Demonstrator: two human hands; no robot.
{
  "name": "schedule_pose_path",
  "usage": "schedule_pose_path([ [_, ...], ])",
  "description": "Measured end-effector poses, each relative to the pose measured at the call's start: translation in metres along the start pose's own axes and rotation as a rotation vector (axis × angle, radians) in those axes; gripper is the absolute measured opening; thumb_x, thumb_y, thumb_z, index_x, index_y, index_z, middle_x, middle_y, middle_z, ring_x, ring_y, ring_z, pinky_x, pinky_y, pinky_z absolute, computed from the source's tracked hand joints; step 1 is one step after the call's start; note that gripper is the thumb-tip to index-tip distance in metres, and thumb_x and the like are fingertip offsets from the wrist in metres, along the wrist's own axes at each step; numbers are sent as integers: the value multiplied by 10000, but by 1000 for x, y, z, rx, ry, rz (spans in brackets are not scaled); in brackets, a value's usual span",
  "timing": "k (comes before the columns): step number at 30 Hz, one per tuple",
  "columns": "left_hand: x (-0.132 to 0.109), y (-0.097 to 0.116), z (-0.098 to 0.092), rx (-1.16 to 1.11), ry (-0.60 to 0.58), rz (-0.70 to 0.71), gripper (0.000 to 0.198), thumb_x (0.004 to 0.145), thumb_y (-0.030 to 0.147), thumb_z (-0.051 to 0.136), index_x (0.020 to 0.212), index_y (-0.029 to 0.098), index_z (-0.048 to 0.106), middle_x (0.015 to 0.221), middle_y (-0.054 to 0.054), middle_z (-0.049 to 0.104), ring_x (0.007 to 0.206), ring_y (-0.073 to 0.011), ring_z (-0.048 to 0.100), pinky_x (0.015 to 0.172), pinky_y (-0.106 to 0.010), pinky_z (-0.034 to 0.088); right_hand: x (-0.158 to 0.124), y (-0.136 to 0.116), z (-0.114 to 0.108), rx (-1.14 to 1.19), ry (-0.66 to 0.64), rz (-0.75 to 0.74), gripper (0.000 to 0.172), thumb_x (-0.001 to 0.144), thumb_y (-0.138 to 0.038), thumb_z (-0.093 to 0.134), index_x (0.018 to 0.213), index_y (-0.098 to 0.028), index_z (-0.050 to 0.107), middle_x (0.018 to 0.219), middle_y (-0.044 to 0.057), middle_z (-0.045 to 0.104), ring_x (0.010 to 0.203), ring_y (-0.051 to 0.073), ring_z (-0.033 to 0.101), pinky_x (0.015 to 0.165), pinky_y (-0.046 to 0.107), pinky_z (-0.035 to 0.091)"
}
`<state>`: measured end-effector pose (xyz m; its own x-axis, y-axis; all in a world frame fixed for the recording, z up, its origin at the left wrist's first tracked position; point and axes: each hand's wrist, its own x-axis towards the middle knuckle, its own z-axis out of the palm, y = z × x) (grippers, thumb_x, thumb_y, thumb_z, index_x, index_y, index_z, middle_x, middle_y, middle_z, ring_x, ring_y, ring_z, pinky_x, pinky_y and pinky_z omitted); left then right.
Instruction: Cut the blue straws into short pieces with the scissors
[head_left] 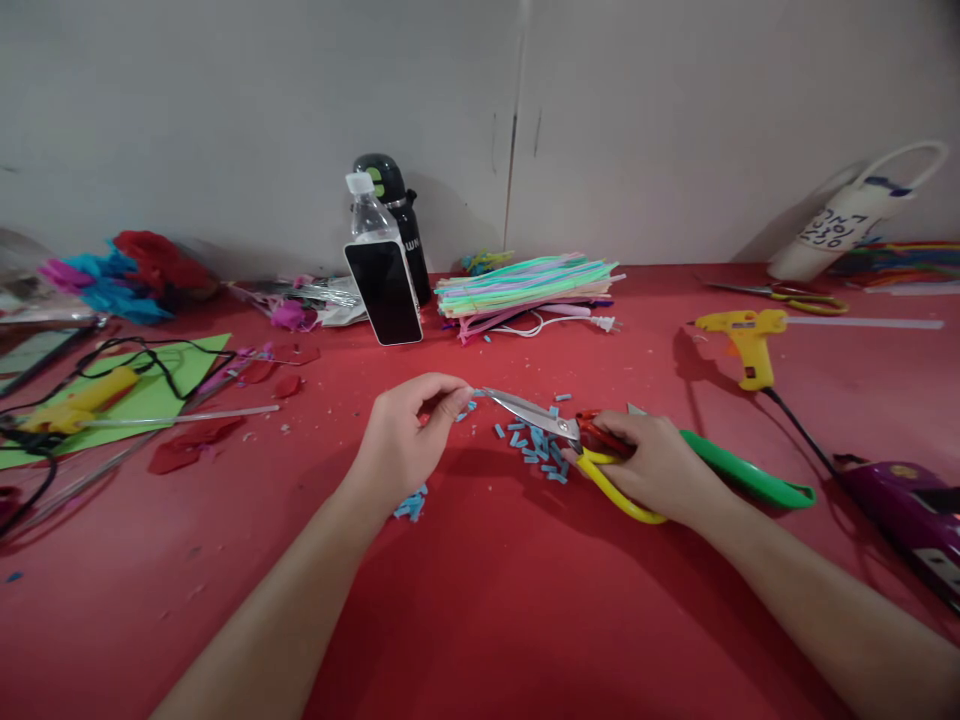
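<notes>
My right hand [652, 465] is closed around scissors [536, 412] with yellow and red handles, their blades pointing left. My left hand [412, 425] pinches a small light-blue piece [478, 392] right at the blade tips; most of that piece is hidden by the fingers. Below the blades lies a scattered pile of short light-blue cut pieces [541, 445]. A smaller heap of blue pieces [411, 504] sits beside my left wrist. Partly behind my right hand is a green-handled tool [750, 472], its kind unclear.
A phone [384, 292] leans on a clear bottle [367, 205] before a black flask [411, 235]. Pastel pipe cleaners [529, 285] lie at the back. Right are a yellow glue gun [750, 340] and a purple device [900, 515]; left, another glue gun [82, 400] on green paper [199, 360].
</notes>
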<state>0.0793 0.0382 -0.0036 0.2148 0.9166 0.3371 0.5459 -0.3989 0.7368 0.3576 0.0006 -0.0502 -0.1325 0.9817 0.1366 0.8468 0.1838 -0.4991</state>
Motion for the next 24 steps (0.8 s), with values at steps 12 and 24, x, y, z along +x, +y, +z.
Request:
schedule_pose_path([
  [12,-1,0,2,26,8,9,213,944,348,582,892,189,713,809,-25,713,740,-155,627,679,-239,492,0,1,1,-22,9,-30,303,774,-366,646,616,-213,437,531,-56,390,534,107,265,486,247,226],
  [24,-1,2,1,47,-5,-11,239,956,378,571,879,189,696,795,-15,696,730,-149,610,669,-232,469,0,3,0,-34,11,-36,337,764,-351,667,605,-206,408,542,-58,363,556,107,240,492,246,215],
])
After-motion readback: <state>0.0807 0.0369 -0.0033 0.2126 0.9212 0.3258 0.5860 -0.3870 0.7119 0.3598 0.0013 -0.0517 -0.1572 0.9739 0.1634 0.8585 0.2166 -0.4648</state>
